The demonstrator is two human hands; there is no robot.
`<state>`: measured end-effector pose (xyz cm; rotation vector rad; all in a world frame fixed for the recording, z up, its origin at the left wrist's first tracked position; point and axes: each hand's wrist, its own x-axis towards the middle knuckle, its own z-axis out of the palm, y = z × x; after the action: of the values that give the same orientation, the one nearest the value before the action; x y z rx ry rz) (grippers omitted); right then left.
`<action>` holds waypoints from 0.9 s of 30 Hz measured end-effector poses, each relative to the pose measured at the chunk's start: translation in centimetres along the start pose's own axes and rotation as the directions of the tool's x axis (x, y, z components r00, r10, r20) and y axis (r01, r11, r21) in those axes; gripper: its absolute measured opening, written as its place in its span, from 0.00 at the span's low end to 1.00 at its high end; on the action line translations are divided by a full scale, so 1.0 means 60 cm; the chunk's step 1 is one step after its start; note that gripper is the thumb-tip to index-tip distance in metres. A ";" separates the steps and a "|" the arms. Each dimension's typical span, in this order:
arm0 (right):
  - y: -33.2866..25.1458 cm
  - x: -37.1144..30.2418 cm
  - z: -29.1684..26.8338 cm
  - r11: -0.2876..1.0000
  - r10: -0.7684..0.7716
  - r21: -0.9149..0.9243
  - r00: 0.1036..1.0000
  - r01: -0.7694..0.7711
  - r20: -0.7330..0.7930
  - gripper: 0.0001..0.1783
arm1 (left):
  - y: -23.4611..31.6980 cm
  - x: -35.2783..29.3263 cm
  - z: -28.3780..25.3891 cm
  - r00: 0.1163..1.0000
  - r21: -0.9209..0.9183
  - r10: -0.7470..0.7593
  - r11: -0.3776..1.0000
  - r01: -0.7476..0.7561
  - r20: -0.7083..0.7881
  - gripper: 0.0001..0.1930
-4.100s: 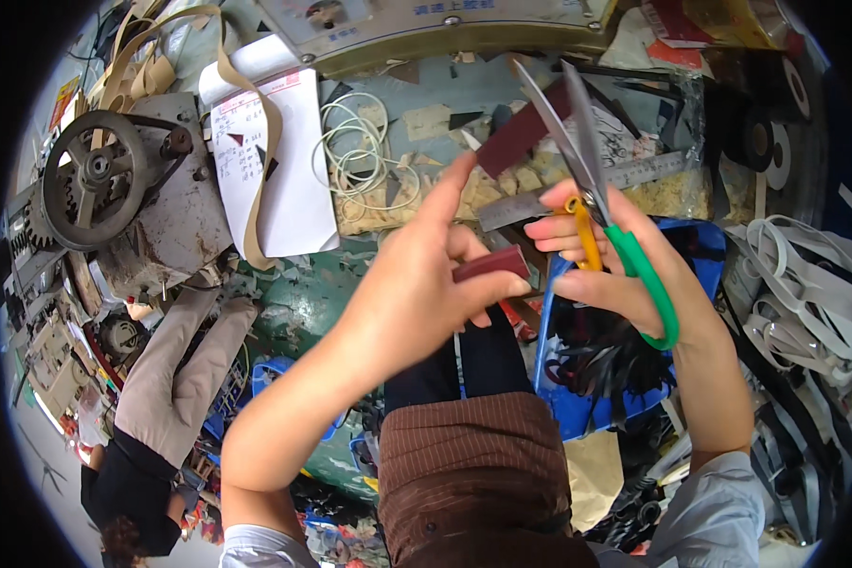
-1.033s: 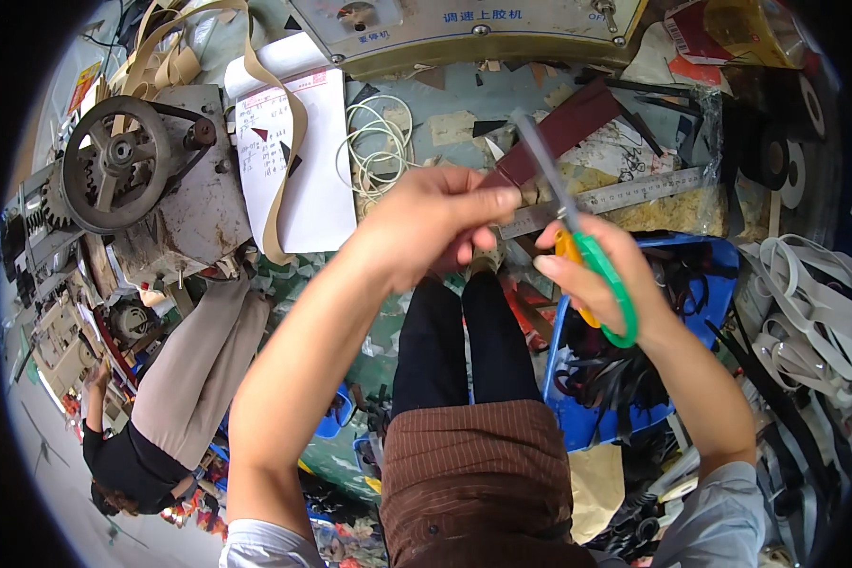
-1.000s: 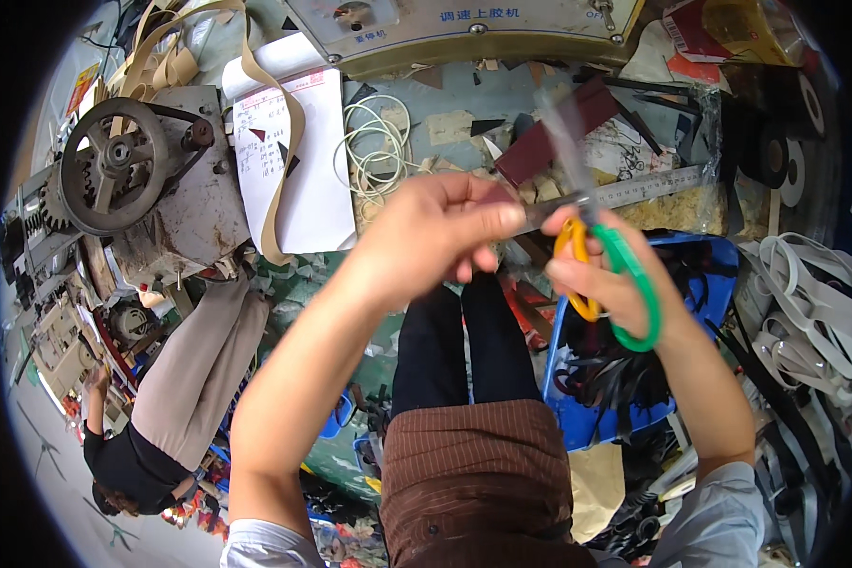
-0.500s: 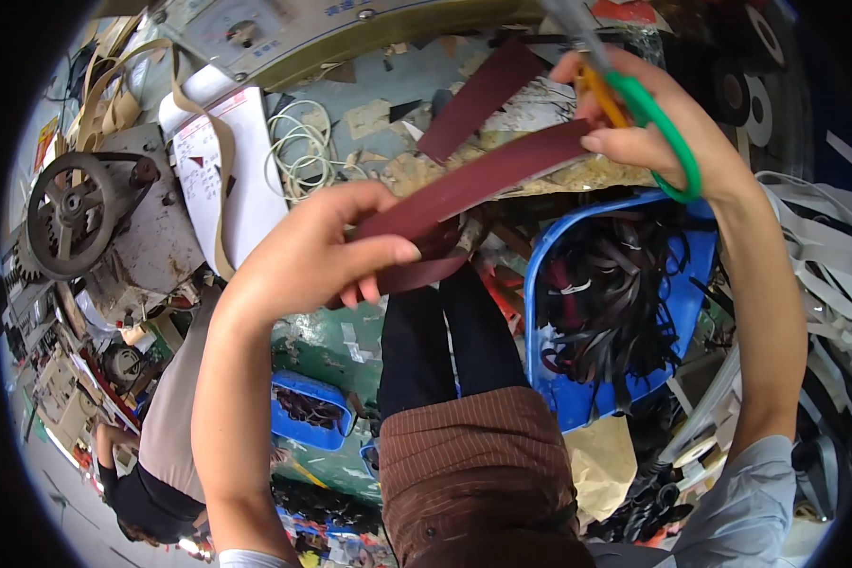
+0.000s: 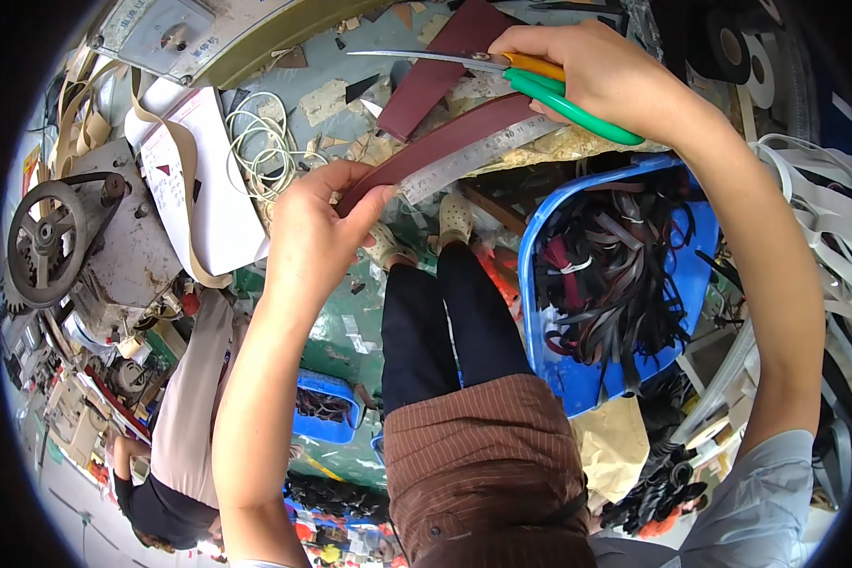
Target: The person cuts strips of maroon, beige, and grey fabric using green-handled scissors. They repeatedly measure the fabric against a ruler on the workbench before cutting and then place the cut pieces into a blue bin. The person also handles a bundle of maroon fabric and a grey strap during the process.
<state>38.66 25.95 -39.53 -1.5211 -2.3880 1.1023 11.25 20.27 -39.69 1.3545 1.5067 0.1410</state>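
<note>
My left hand (image 5: 317,222) pinches the left end of a long maroon strip (image 5: 437,137) between thumb and fingers. Along the strip's near edge runs a clear or metal ruler (image 5: 478,154) with printed marks, its left end close to my left thumb. In my right hand (image 5: 620,80) are scissors (image 5: 592,121) with green and orange handles, their blades pointing left above the strip. The right ends of strip and ruler reach under my right fingers; whether those fingers also grip them is hidden. A wider maroon piece (image 5: 409,102) lies on the bench just beyond.
A blue bin (image 5: 530,312) of dark strips stands at right below the bench. To the left are paper sheets (image 5: 208,194), coiled pale cord (image 5: 260,142) and a machine with a wheel (image 5: 43,237). Another person (image 5: 175,464) is at lower left.
The scissor blades have swung from pointing up to pointing left. Both hands have shifted left, and the ruler beside the strip has come into plain sight. The strip's hanging lower end no longer shows.
</note>
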 end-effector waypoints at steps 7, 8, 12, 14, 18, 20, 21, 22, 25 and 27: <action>-0.014 -0.014 0.007 1.000 -0.008 0.007 0.995 0.009 -0.104 0.20 | -0.032 -0.003 0.022 0.952 0.128 0.242 0.967 -0.221 -0.186 0.11; -0.010 -0.017 0.008 1.000 -0.011 -0.002 0.993 0.011 -0.120 0.18 | -0.033 -0.002 0.028 0.937 0.150 0.281 0.956 -0.254 -0.206 0.11; -0.018 -0.022 0.010 1.000 -0.028 -0.013 0.988 0.026 -0.150 0.17 | -0.025 -0.009 0.034 0.913 0.219 0.308 0.942 -0.254 -0.267 0.11; -0.014 -0.022 0.012 0.999 -0.044 -0.016 0.986 0.042 -0.158 0.17 | -0.026 -0.011 0.035 0.899 0.246 0.333 0.932 -0.268 -0.284 0.10; -0.013 -0.021 0.013 0.999 -0.032 -0.015 0.987 0.030 -0.160 0.17 | -0.023 -0.010 0.037 0.888 0.246 0.349 0.927 -0.282 -0.299 0.10; -0.015 -0.024 0.012 0.999 -0.021 -0.029 0.987 0.016 -0.162 0.17 | -0.019 -0.009 0.038 0.886 0.244 0.358 0.925 -0.292 -0.294 0.10; -0.011 -0.026 0.014 0.999 -0.034 -0.008 0.982 0.034 -0.186 0.17 | -0.019 -0.008 0.037 0.888 0.238 0.357 0.925 -0.295 -0.289 0.10; -0.006 -0.028 0.019 0.999 -0.047 0.012 0.976 0.051 -0.211 0.18 | -0.018 -0.007 0.036 0.890 0.232 0.358 0.926 -0.299 -0.283 0.10; -0.025 -0.041 0.004 0.996 0.078 -0.008 0.958 -0.084 -0.277 0.22 | -0.006 -0.005 0.019 0.936 0.125 0.293 0.954 -0.273 -0.193 0.10; -0.074 -0.055 -0.020 0.982 0.152 0.158 0.923 -0.101 -0.353 0.25 | -0.013 -0.008 0.004 0.979 -0.055 0.141 0.987 -0.151 -0.149 0.11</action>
<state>37.48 22.81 -34.98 -1.6808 -1.9533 0.8892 10.81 19.50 -40.04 1.4268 1.5075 0.3865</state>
